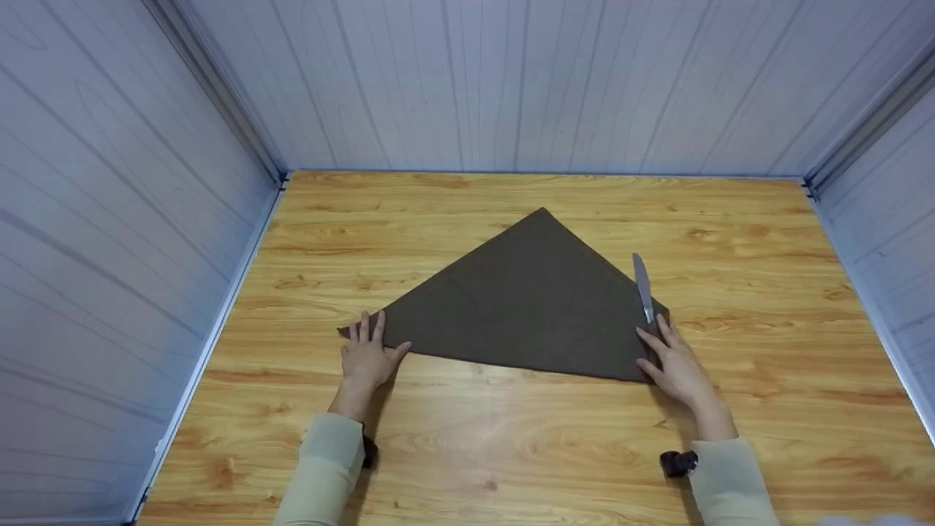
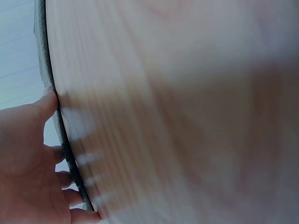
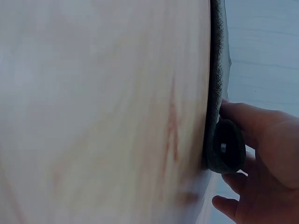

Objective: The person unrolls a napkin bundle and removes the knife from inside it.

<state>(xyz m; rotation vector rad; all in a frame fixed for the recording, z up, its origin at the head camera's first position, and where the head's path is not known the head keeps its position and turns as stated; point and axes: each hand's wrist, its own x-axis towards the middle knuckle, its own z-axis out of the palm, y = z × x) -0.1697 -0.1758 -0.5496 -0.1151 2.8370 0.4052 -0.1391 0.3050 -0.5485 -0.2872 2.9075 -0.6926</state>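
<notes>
A dark brown cloth napkin [image 1: 511, 314] lies folded into a broad triangle, its point toward the back wall. My left hand [image 1: 365, 358] rests on the left corner with fingers spread; the left wrist view shows its thumb and fingertips pressing the cloth edge [image 2: 70, 156]. At the right end the cloth is rolled over the lower part of a table knife [image 1: 642, 285], whose blade sticks out toward the back. My right hand [image 1: 679, 369] holds that roll. The right wrist view shows the roll's open end [image 3: 229, 151] between thumb and fingers, with something shiny inside.
The napkin lies on a wood-grain table [image 1: 504, 446]. Pale panels stand around it: a back wall [image 1: 482, 88], a left wall [image 1: 109, 241] and a right wall [image 1: 891, 212]. A small black camera [image 1: 678, 463] sits at the right wrist.
</notes>
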